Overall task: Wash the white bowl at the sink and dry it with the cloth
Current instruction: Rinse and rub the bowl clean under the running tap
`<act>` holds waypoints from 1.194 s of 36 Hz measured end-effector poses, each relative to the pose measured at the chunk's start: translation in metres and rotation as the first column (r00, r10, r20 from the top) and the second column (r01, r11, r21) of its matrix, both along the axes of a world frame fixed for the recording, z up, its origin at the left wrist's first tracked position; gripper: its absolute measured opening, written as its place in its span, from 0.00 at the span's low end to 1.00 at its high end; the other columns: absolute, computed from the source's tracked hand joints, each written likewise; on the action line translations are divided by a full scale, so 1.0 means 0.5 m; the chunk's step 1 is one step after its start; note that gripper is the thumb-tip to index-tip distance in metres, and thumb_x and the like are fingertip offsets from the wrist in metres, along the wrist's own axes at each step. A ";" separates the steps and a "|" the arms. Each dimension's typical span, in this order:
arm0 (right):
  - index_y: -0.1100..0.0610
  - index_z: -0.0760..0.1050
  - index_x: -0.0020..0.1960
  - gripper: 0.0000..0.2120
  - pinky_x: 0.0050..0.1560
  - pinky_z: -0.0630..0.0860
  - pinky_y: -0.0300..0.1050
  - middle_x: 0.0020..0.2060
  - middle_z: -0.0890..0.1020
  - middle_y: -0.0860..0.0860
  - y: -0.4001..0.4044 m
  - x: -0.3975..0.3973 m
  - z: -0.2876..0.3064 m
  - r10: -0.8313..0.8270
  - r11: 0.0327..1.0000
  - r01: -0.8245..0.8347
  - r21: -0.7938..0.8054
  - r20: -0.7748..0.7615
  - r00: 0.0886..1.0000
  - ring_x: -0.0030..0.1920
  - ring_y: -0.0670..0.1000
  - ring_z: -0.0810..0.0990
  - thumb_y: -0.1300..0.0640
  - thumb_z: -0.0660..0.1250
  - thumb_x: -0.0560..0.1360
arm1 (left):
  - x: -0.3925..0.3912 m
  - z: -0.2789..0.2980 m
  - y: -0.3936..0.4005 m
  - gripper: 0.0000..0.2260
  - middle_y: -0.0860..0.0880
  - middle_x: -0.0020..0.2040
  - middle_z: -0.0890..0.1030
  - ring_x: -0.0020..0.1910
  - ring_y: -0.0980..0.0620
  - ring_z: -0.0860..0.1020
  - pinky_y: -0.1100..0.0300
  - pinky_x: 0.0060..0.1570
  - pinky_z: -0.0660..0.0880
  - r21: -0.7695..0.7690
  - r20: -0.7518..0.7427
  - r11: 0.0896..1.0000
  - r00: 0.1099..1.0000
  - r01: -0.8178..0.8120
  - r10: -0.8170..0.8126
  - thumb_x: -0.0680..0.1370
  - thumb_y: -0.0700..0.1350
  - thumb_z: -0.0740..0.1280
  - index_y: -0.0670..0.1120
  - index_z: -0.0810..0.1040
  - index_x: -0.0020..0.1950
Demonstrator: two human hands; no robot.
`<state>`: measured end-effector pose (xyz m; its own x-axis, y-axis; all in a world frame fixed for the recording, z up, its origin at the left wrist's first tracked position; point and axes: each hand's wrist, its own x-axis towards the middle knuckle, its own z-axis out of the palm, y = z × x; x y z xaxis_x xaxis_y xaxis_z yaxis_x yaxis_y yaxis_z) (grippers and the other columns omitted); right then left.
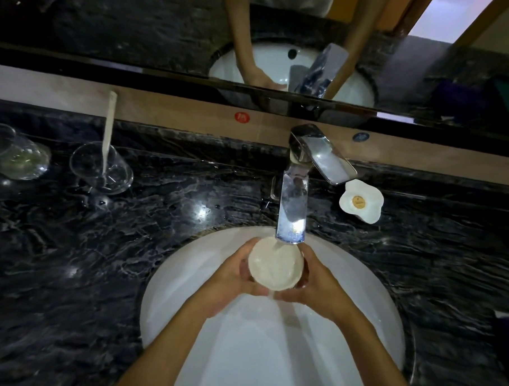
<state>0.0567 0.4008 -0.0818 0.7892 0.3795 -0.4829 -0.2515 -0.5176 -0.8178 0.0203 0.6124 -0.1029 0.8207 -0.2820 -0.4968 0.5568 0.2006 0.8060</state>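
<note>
The white bowl is held over the white sink basin, right under the chrome faucet spout. Water runs into the bowl and spills over its near rim. My left hand cups the bowl's left side and bottom. My right hand grips its right side. A dark cloth-like thing shows at the right edge of the counter, mostly cut off.
Black marble counter surrounds the basin. A clear glass with a white toothbrush and another clear glass stand at the back left. A flower-shaped white soap dish sits right of the faucet. A mirror runs along the back.
</note>
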 end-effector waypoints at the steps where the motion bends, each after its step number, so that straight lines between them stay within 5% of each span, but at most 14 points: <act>1: 0.19 0.59 0.60 0.48 0.53 0.80 0.36 0.57 0.75 0.26 -0.001 -0.002 -0.005 0.000 1.000 0.000 -0.002 -0.020 1.000 0.60 0.36 0.77 0.46 0.86 0.54 | 0.000 0.001 0.002 0.45 0.46 0.67 0.77 0.66 0.46 0.77 0.56 0.55 0.80 0.018 -0.012 1.000 1.000 0.002 -0.002 0.58 0.34 0.81 0.60 0.73 0.70; 6: 0.21 0.55 0.63 0.52 0.52 0.79 0.32 0.59 0.70 0.24 0.008 -0.026 -0.018 -0.014 1.000 0.014 0.027 -0.016 1.000 0.61 0.32 0.73 0.51 0.85 0.57 | 0.001 0.009 0.005 0.46 0.50 0.68 0.76 0.65 0.47 0.77 0.57 0.54 0.81 0.126 0.012 0.991 0.999 0.048 -0.050 0.62 0.32 0.82 0.62 0.69 0.72; 11: 0.22 0.55 0.66 0.50 0.52 0.75 0.26 0.59 0.68 0.20 0.031 -0.038 -0.004 -0.082 0.996 0.078 0.047 0.107 0.991 0.62 0.29 0.71 0.51 0.84 0.60 | -0.003 0.016 0.000 0.47 0.51 0.71 0.75 0.68 0.48 0.75 0.46 0.63 0.79 0.125 0.054 0.992 0.998 0.007 -0.014 0.63 0.31 0.81 0.60 0.67 0.75; 15: 0.24 0.60 0.66 0.47 0.52 0.73 0.25 0.61 0.73 0.26 0.038 -0.040 -0.001 -0.135 0.990 0.125 0.065 0.166 0.977 0.61 0.34 0.74 0.52 0.83 0.62 | -0.006 0.009 -0.007 0.46 0.49 0.70 0.74 0.66 0.48 0.76 0.56 0.53 0.82 0.076 0.025 0.997 0.999 -0.032 0.031 0.65 0.28 0.79 0.57 0.67 0.75; 21: 0.22 0.60 0.64 0.48 0.50 0.72 0.21 0.60 0.71 0.22 0.020 -0.032 -0.009 -0.055 0.998 0.053 0.016 0.099 0.994 0.62 0.28 0.71 0.50 0.85 0.58 | -0.015 0.004 -0.005 0.43 0.53 0.69 0.75 0.67 0.51 0.75 0.60 0.52 0.81 0.055 -0.008 0.998 1.000 0.006 -0.006 0.65 0.27 0.77 0.61 0.70 0.70; 30: 0.39 0.60 0.68 0.50 0.49 0.78 0.31 0.65 0.69 0.39 0.007 -0.059 -0.040 -0.109 0.990 0.107 0.094 0.011 0.994 0.58 0.29 0.74 0.64 0.85 0.59 | 0.001 0.021 0.007 0.44 0.51 0.68 0.75 0.65 0.45 0.75 0.48 0.55 0.83 0.116 -0.007 0.989 0.996 0.089 -0.088 0.61 0.31 0.79 0.64 0.71 0.69; 34: 0.31 0.57 0.67 0.52 0.53 0.76 0.29 0.64 0.67 0.28 0.022 -0.060 -0.029 -0.156 0.985 0.147 0.091 0.100 0.983 0.62 0.30 0.70 0.58 0.86 0.58 | -0.001 0.021 -0.002 0.46 0.52 0.69 0.75 0.65 0.45 0.76 0.43 0.56 0.82 0.144 0.031 0.989 0.998 0.047 -0.052 0.63 0.29 0.78 0.64 0.70 0.71; 37: 0.22 0.58 0.64 0.53 0.52 0.74 0.25 0.59 0.69 0.20 0.025 -0.056 -0.017 -0.161 0.985 0.148 0.088 0.164 0.973 0.61 0.30 0.71 0.56 0.86 0.58 | -0.009 0.014 -0.008 0.46 0.52 0.69 0.75 0.65 0.46 0.76 0.50 0.52 0.83 0.108 0.023 0.994 1.000 -0.012 0.010 0.63 0.29 0.77 0.66 0.70 0.70; 39: 0.22 0.58 0.66 0.53 0.52 0.73 0.25 0.61 0.70 0.22 0.025 -0.051 -0.009 -0.119 0.992 0.108 0.062 0.204 0.972 0.61 0.32 0.73 0.56 0.86 0.59 | -0.013 0.012 -0.011 0.46 0.51 0.69 0.75 0.65 0.48 0.76 0.56 0.50 0.82 0.069 0.010 0.997 1.000 -0.026 0.025 0.63 0.28 0.77 0.65 0.70 0.71; 43: 0.26 0.61 0.68 0.51 0.54 0.75 0.28 0.63 0.74 0.28 0.008 -0.036 0.002 -0.049 0.997 0.041 0.064 0.131 0.990 0.63 0.34 0.74 0.56 0.86 0.60 | -0.019 0.009 -0.011 0.43 0.50 0.69 0.76 0.67 0.47 0.75 0.52 0.55 0.81 -0.017 -0.008 1.000 1.000 -0.005 0.005 0.62 0.31 0.77 0.59 0.71 0.72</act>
